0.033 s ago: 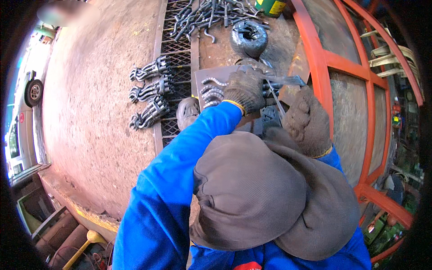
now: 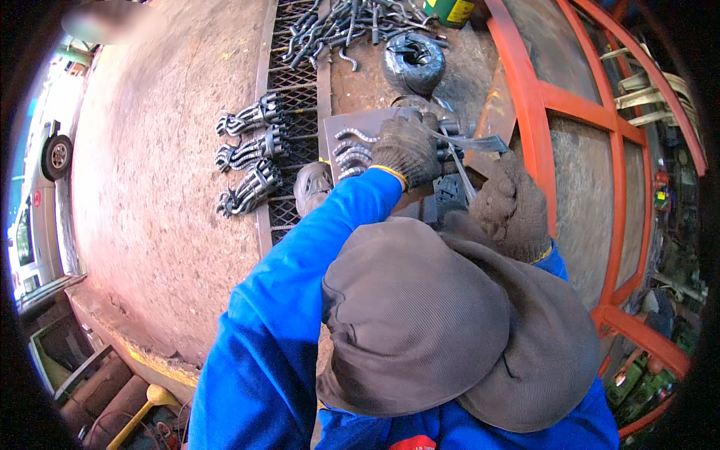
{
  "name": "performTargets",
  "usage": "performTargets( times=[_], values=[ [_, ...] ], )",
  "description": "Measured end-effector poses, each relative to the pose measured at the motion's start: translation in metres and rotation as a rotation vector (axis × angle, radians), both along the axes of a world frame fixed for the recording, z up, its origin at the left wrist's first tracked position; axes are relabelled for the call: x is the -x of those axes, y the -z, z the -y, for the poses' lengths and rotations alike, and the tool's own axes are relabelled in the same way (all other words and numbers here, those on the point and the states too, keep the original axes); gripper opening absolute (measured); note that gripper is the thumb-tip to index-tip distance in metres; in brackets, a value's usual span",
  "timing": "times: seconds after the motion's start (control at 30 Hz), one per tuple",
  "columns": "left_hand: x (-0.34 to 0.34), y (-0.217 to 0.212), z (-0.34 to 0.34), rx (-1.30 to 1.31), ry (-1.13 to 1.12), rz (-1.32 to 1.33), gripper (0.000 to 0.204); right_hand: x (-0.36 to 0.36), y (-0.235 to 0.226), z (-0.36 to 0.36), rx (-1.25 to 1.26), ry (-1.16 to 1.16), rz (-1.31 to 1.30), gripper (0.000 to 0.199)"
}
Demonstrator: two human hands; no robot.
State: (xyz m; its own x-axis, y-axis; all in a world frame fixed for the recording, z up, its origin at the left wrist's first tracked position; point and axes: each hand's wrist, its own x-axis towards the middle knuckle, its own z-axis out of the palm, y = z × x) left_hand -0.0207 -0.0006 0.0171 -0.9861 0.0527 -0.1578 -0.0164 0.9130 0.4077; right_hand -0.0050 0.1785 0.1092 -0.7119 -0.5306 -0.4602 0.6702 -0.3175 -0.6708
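My left hand (image 2: 409, 150), in a dirty knit glove, is closed over a bundle of short bent ribbed steel bars (image 2: 352, 156). Their curved ends stick out to its left, above a flat grey plate (image 2: 337, 129). A thin, shiny plastic strip (image 2: 484, 142) runs from beside that hand toward my right hand (image 2: 514, 206), also gloved. The right hand is closed around the strip, though its fingertips are partly hidden. Just beyond the hands stands a roll of dark plastic wrap (image 2: 414, 64). A brown cloth hat (image 2: 420, 315) covers much of the near view.
Three bundles of bent bars (image 2: 251, 150) lie to the left by a metal mesh strip (image 2: 296, 82). Loose bars (image 2: 352, 30) are heaped at the back, near a green can (image 2: 452, 10). An orange metal frame (image 2: 536, 112) rises close on the right. A wheeled vehicle (image 2: 52, 157) stands far left.
The plastic strip has shifted and spread slightly between the hands. The left hand stays on the bars; the right hand has barely moved.
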Motion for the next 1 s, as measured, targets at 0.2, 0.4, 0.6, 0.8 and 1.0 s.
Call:
performTargets(
  times=[0.2,0.4,0.6,0.8,1.0],
  values=[
    [0.006,0.062,-0.001,-0.072,0.013,-0.092,0.058,-0.012,0.018,-0.019,0.000,-0.071,0.090,0.038],
    [0.000,0.045,-0.005,0.031,0.020,-0.244,0.065,-0.013,0.021,-0.023,-0.037,-0.073,0.096,0.039],
    [0.001,0.022,-0.005,-0.047,0.014,-0.140,0.079,0.005,0.030,-0.036,0.258,0.050,0.017,0.040],
    [0.001,0.012,-0.006,-0.053,-0.009,-0.072,0.083,0.007,0.030,-0.037,0.276,0.103,-0.150,0.041],
    [-0.005,0.006,0.002,-0.065,-0.034,-0.032,0.090,0.026,0.035,-0.048,-0.439,0.312,-0.708,0.028]
  ],
)
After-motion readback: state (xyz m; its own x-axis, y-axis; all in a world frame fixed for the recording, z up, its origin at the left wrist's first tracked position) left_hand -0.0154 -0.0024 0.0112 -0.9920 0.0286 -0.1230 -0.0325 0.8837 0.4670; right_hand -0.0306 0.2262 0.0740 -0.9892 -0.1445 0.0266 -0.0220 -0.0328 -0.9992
